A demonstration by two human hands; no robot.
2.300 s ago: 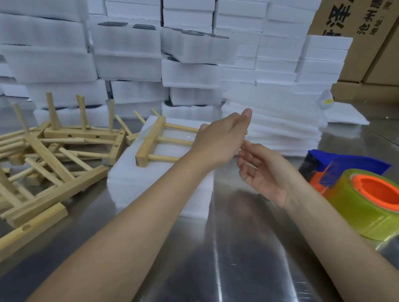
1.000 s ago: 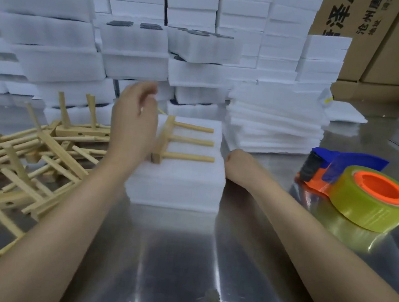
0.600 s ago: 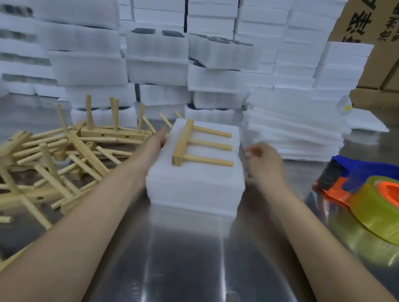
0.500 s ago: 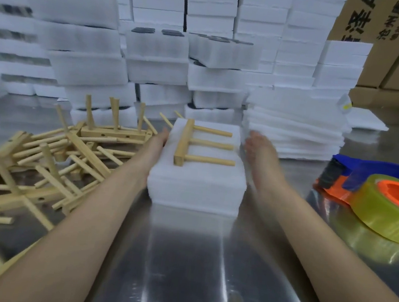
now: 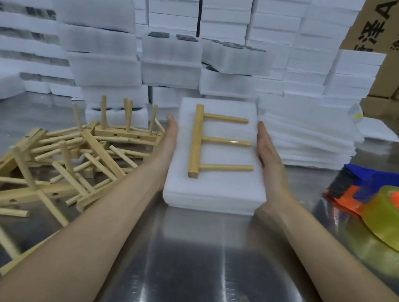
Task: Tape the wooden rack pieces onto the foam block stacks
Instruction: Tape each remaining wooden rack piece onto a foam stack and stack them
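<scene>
My flat left hand (image 5: 168, 142) and right hand (image 5: 265, 150) squeeze the light, soft foam stack (image 5: 214, 189) by its sides; the rack piece (image 5: 197, 140) lies loose on top.

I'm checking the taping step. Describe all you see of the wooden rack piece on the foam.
The wooden rack piece lies flat atop the foam block stack: a pale bar running away from the camera, three round dowels pointing right. A glint on the middle dowel may be tape; unclear. The left hand and right hand press the stack's sides, not the wood.
</scene>
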